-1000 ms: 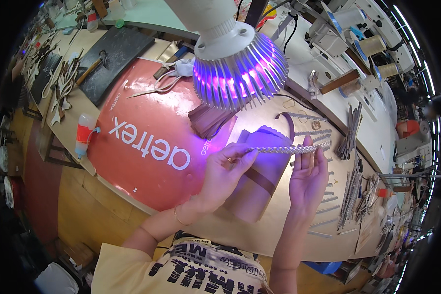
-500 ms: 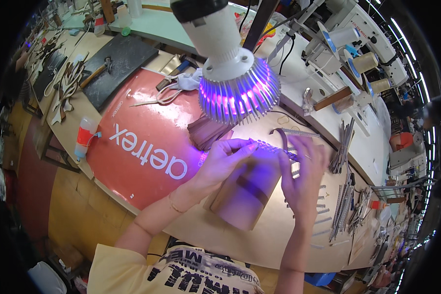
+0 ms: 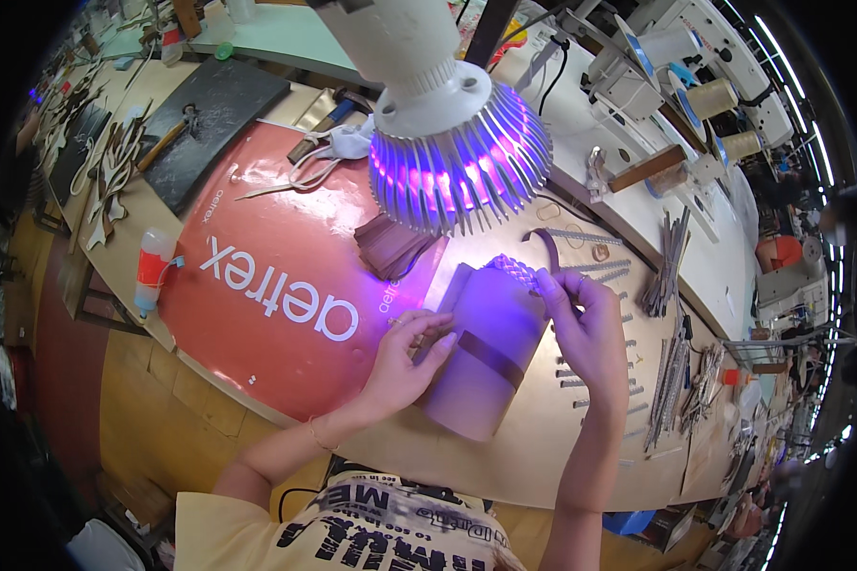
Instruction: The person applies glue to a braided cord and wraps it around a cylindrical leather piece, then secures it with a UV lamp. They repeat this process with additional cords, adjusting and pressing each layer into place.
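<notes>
A rounded tan block (image 3: 476, 404) with a dark strap (image 3: 490, 359) around its middle lies under purple light. Along its far edge runs a narrow braided strip (image 3: 514, 269). My right hand (image 3: 588, 328) pinches the strip's right end between thumb and fingers. Beside the block's left edge, my left hand (image 3: 405, 366) has its thumb and fingers apart, the fingertips at or close to that edge. Whether they touch it I cannot tell. A loose dark strap (image 3: 550, 249) curls up just beyond the right hand.
A finned lamp (image 3: 457, 157) hangs low over the work. Left of the block lies a red sheet (image 3: 257, 285) with a stack of brown strips (image 3: 390, 246). Metal-looking strips (image 3: 671, 381) lie at right. A black slab (image 3: 219, 124), hammer (image 3: 167, 143) and bottle (image 3: 152, 271) are further left.
My left hand has let go of the braided strip and come down to the block's left side. My right hand, blurred before, now pinches the strip's end.
</notes>
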Motion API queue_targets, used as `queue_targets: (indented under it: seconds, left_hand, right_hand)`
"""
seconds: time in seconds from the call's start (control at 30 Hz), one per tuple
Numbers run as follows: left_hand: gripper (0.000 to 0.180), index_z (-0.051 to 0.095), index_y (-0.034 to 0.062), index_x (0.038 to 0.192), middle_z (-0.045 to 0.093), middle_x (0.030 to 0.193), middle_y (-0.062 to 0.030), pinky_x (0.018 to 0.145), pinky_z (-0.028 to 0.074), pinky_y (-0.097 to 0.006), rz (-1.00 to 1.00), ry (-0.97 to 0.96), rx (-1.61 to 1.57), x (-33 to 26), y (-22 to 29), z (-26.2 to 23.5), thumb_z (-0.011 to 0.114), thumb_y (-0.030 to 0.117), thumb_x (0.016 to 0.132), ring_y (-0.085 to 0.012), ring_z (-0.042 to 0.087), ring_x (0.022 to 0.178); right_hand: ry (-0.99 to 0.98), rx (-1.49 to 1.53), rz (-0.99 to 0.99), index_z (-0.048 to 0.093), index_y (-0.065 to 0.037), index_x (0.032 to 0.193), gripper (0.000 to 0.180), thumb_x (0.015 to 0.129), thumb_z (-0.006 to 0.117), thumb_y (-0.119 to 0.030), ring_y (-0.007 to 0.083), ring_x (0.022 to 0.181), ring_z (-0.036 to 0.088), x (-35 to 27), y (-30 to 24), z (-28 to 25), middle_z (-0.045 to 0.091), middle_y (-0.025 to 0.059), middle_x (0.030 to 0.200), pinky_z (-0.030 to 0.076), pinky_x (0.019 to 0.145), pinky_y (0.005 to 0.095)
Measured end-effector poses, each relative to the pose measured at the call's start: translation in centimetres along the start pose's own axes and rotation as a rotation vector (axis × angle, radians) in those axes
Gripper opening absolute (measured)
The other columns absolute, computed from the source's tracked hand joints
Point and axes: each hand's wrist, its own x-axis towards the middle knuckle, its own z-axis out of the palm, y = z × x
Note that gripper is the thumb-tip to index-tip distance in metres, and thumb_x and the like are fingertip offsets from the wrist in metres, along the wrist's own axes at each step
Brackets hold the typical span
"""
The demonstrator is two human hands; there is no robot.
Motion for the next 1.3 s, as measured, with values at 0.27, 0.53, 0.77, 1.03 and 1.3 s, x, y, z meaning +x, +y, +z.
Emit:
queue_targets:
  seconds: [0.27,0.53,0.77,1.03,1.3]
  left_hand:
    - [0.039,0.063,-0.0028,0.124,0.057,0.122,-0.016,0.096,0.044,-0.034,0.027,-0.012,0.08,-0.8,-1.0,1.1,0.066,0.019,0.092,-0.0259,0.056,0.112]
    - [0.034,0.064,0.0001,0.124,0.061,0.115,-0.0147,0.096,0.045,-0.034,0.07,0.025,0.018,0.6,0.6,0.6,0.064,0.014,0.093,-0.0241,0.058,0.108]
    - [0.036,0.056,-0.0059,0.131,0.067,0.113,-0.0129,0.092,0.049,-0.03,0.051,-0.101,-0.336,3.3,3.5,-0.3,0.056,0.013,0.1,-0.0191,0.065,0.101]
    - [0.033,0.057,-0.0066,0.128,0.07,0.105,-0.0097,0.086,0.052,-0.025,-0.06,-0.168,-0.47,4.0,5.3,-1.9,0.058,0.009,0.099,-0.013,0.066,0.095]
    - [0.026,0.064,-0.0057,0.118,0.071,0.102,-0.0086,0.082,0.052,-0.021,-0.088,-0.115,-0.466,4.6,4.2,-2.6,0.063,0.004,0.094,-0.009,0.065,0.09]
  right_hand:
    - [-0.058,0.127,0.069,0.067,0.006,0.089,0.032,0.098,0.062,-0.025,0.0052,0.065,0.056,1.3,0.0,1.0,0.061,-0.0002,0.069,0.043,0.061,0.022]
    - [-0.208,0.255,0.025,0.069,0.006,0.091,0.034,0.097,0.063,-0.027,0.0091,0.066,0.064,3.9,-0.3,1.3,0.067,0.005,0.073,0.05,0.062,0.0238]
    - [-0.414,0.386,-0.001,0.067,0.006,0.097,0.034,0.097,0.061,-0.027,0.0141,0.068,0.07,8.4,-2.5,1.6,0.07,0.0084,0.08,0.055,0.06,0.0264]
    - [-0.263,0.509,-0.124,0.065,0.006,0.093,0.033,0.098,0.059,-0.026,0.0219,0.072,0.073,11.3,-3.9,4.2,0.071,0.0133,0.082,0.059,0.059,0.0289]
    - [-0.025,0.513,-0.213,0.071,0.004,0.088,0.03,0.095,0.064,-0.024,0.0088,0.06,0.063,10.7,-4.0,5.3,0.068,0.0047,0.071,0.051,0.056,0.0242]
